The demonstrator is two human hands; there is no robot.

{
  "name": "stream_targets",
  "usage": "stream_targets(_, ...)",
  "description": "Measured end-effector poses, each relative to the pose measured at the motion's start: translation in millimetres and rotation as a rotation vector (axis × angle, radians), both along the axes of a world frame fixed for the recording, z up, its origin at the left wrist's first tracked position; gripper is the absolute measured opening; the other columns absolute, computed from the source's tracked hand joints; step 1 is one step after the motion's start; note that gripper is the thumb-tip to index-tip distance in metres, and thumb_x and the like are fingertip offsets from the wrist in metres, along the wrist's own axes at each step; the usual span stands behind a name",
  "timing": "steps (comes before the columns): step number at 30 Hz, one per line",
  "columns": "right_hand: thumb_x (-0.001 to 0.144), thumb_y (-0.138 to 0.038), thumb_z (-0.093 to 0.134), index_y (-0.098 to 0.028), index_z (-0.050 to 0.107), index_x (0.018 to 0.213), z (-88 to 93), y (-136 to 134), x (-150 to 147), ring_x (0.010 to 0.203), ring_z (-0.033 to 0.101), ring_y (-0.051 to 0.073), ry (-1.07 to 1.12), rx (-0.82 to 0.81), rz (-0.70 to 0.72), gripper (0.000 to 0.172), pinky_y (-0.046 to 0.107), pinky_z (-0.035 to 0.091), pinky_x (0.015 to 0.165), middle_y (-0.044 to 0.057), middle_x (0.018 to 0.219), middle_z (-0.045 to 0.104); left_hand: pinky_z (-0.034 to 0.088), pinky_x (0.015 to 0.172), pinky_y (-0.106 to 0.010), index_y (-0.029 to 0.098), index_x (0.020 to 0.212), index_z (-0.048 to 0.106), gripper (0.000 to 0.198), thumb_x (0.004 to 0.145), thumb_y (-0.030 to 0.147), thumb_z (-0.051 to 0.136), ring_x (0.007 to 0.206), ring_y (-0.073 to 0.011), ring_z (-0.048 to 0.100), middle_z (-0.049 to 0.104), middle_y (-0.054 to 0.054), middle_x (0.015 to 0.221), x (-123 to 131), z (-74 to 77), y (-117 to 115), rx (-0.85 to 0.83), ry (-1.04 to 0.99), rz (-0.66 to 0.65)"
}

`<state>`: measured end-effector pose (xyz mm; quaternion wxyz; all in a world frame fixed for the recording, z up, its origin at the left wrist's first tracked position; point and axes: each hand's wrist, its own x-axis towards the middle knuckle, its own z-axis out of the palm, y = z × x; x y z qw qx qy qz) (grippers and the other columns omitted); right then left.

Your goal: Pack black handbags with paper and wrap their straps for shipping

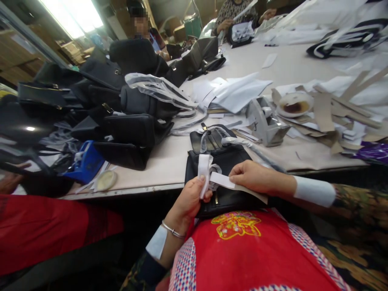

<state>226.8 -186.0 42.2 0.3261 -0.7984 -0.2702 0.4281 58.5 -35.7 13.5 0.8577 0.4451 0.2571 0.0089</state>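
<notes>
A black handbag point(191, 169) with gold zips lies at the table's front edge against my red apron. My left hand point(191, 196) is closed on a folded white strip point(205, 161) that stands up over the bag. Between thumb and fingers of my right hand point(250, 176) is a flat paper strip point(222, 179), white at its left end; a tan edge shows below the hand. Its left end comes close to the white strip; I cannot tell if they touch. Clear plastic wrap point(202, 139) covers the bag's handles and strap.
Black bags point(127, 129) are heaped at left, by a blue tape dispenser point(86, 161) and a small round dish point(105, 180). A grey tape dispenser point(266, 121), white sheets point(236, 91), cardboard strips point(324, 109) and a stained bowl point(294, 105) lie beyond. Other people sit across and at left.
</notes>
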Motion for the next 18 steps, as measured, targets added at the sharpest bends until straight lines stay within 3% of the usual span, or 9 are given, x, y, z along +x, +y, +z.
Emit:
stream_targets(8, 0.063, -0.022, 0.067, -0.02, 0.079, 0.064, 3.1, 9, 5, 0.05, 0.057, 0.015, 0.096, -0.049, -0.084, 0.011, 0.024, 0.039, 0.043, 0.002, 0.06, 0.071, 0.026, 0.046, -0.019, 0.014, 0.084, 0.054, 0.049, 0.084, 0.06, 0.07, 0.05, -0.0061, 0.04, 0.045, 0.004, 0.062, -1, -2.9, -2, 0.031, 0.008, 0.014)
stream_targets(18, 0.075, -0.023, 0.057, -0.02, 0.076, 0.069, 3.0, 16, 10, 0.062, 0.059, 0.016, -0.226, 0.214, 0.294, 0.02, 0.026, 0.041, 0.06, 0.0, 0.065, 0.07, 0.024, 0.047, -0.022, 0.016, 0.083, 0.054, 0.048, 0.087, 0.062, 0.064, 0.049, -0.0074, 0.038, 0.045, 0.005, 0.056, -4, -3.5, -7, 0.237, 0.003, -0.029)
